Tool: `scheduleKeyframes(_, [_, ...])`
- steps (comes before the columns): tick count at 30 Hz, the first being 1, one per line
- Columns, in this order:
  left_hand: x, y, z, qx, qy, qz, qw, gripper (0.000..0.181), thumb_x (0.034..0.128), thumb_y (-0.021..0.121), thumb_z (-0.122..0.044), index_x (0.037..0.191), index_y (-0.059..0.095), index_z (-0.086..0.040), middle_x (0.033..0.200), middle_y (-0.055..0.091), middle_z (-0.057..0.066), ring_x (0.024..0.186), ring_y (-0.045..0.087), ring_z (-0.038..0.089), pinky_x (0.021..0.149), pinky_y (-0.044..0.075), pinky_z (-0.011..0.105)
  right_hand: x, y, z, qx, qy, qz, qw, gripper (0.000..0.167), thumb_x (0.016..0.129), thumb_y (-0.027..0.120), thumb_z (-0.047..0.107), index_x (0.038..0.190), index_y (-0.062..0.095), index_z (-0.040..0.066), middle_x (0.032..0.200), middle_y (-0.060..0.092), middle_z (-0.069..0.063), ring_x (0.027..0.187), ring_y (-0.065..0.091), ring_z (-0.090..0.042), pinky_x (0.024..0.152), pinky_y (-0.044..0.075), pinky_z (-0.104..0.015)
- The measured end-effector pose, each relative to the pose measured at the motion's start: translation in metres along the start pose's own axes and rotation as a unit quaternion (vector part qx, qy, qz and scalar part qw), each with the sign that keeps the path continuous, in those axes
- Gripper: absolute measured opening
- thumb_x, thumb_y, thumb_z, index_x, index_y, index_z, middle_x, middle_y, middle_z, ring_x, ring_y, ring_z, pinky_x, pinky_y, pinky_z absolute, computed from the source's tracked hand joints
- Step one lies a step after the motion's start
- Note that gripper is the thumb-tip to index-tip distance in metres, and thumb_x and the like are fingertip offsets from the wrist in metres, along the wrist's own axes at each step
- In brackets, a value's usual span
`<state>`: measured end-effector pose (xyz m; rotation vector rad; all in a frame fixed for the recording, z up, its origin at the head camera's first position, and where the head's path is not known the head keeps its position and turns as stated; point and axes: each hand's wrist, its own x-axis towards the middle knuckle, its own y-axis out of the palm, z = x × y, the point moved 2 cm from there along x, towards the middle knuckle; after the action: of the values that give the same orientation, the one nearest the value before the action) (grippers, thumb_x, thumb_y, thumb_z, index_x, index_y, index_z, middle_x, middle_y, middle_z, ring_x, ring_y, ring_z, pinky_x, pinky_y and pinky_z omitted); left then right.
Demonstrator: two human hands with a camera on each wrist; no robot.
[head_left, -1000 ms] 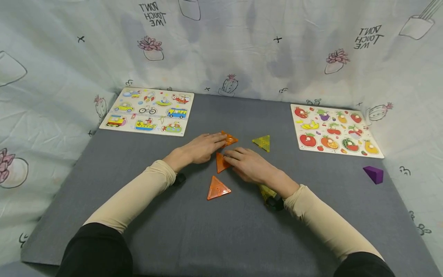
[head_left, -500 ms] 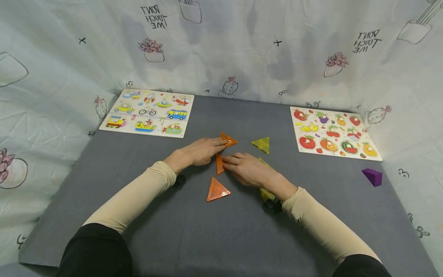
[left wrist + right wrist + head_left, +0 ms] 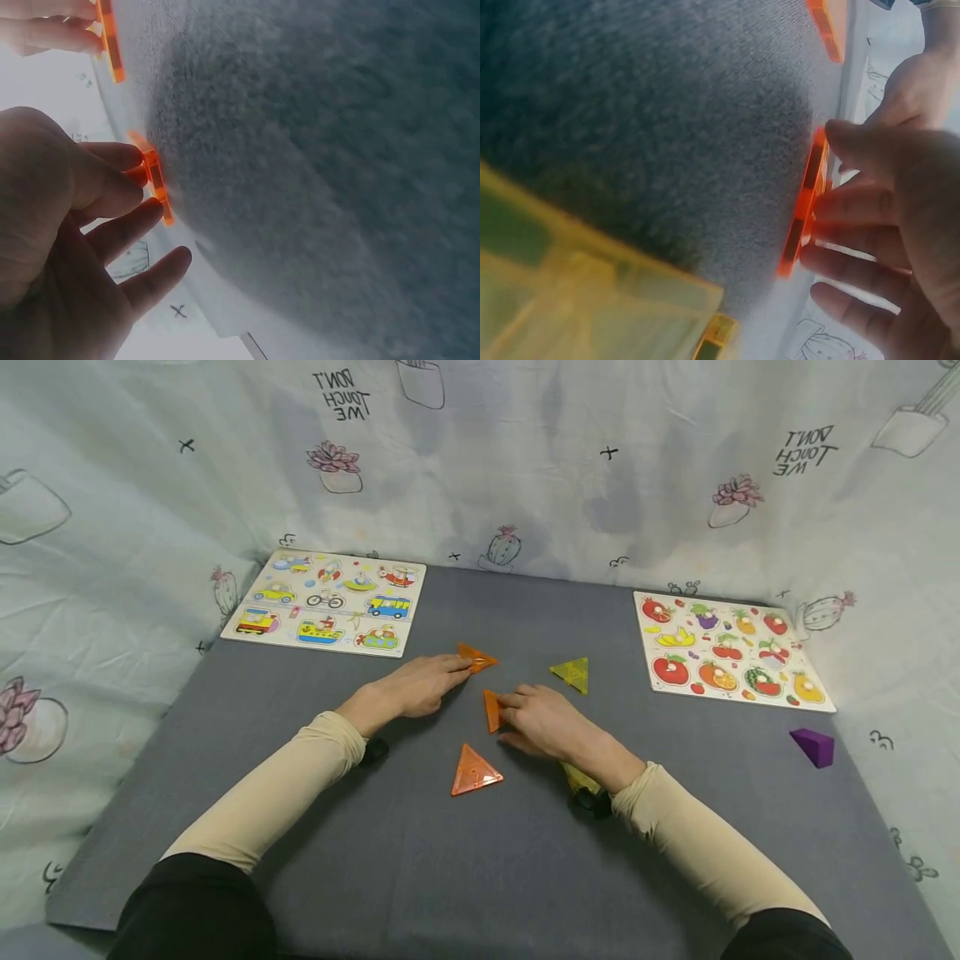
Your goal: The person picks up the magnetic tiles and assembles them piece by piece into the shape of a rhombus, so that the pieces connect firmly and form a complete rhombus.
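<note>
Fingertips of my left hand (image 3: 408, 689) rest on an orange triangular tile (image 3: 478, 659) lying flat on the grey table. In the left wrist view the tile (image 3: 155, 180) shows edge-on under the fingertips, with the outer fingers spread away from it. My right hand (image 3: 547, 722) touches a second orange triangular tile (image 3: 492, 710) and partly covers it. Its fingers reach out fairly straight onto this tile (image 3: 804, 202) in the right wrist view, the thumb at one end. A gap separates the two tiles. A third orange triangle (image 3: 475, 772) lies nearer the person, untouched.
A yellow triangle (image 3: 573, 674) lies beyond the right hand, and another yellow tile (image 3: 579, 778) is partly hidden under the right wrist. Picture puzzle boards with vehicles (image 3: 322, 603) and fruits (image 3: 731, 652) lie at the back. A purple block (image 3: 813, 747) sits far right.
Both touched orange tiles have slid apart: the far one leftward with my left hand, the other slightly rightward with my right hand. The third orange triangle stays put.
</note>
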<state>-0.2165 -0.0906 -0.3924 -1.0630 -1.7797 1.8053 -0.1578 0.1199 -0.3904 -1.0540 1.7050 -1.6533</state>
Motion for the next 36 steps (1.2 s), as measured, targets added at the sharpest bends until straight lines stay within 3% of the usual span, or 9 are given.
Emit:
scheduleKeyframes(7, [-0.009,0.001,0.004,-0.003,-0.007,-0.015,0.9999,0.053,0.0968,0.046,0.001,0.149,0.039,-0.003,0.158,0.034,0.012,0.145,0.034,0.035,0.113,0.036,0.053,0.003,0.001,-0.001,-0.032,0.032,-0.010,0.9989,0.034,0.079,0.078,0.045,0.089,0.073,0.013,0.111,0.072,-0.006,0.092,0.067,-0.021,0.078,0.055,-0.037])
scheduleKeyframes(16, [-0.014,0.002,0.004,-0.016,-0.013,-0.031,0.9993,0.050,0.0965,0.046,0.002,0.146,0.045,-0.004,0.154,0.040,0.012,0.142,0.038,0.035,0.111,0.038,0.055,0.008,0.001,-0.001,-0.038,0.036,-0.013,0.9985,0.033,0.081,0.079,0.034,0.104,0.073,0.012,0.105,0.073,-0.005,0.094,0.069,-0.023,0.079,0.056,-0.038])
scheduleKeyframes(25, [-0.015,0.003,0.005,-0.024,-0.017,-0.035,0.9990,0.051,0.0947,0.049,0.003,0.145,0.047,-0.004,0.153,0.042,0.013,0.141,0.038,0.034,0.110,0.039,0.053,0.008,0.003,-0.002,-0.034,0.028,-0.005,0.9990,0.038,0.081,0.079,0.031,0.116,0.073,0.020,0.102,0.069,-0.006,0.088,0.066,-0.024,0.077,0.056,-0.036])
scheduleKeyframes(30, [-0.016,0.002,0.005,-0.025,-0.018,-0.032,0.9990,0.050,0.0939,0.049,0.004,0.143,0.048,-0.004,0.153,0.042,0.013,0.141,0.038,0.035,0.111,0.038,0.053,0.009,0.003,-0.002,-0.044,0.023,0.008,0.9988,0.033,0.086,0.073,0.024,0.120,0.072,0.024,0.103,0.067,-0.008,0.086,0.065,-0.024,0.074,0.055,-0.036])
scheduleKeyframes(36, [-0.017,0.002,0.005,-0.021,-0.013,-0.036,0.9990,0.049,0.0949,0.048,0.003,0.143,0.049,-0.004,0.152,0.043,0.013,0.140,0.040,0.034,0.111,0.039,0.052,0.009,0.002,-0.003,-0.034,0.025,0.008,0.9991,0.029,0.092,0.067,0.021,0.121,0.071,0.017,0.108,0.070,-0.009,0.093,0.066,-0.026,0.081,0.055,-0.037])
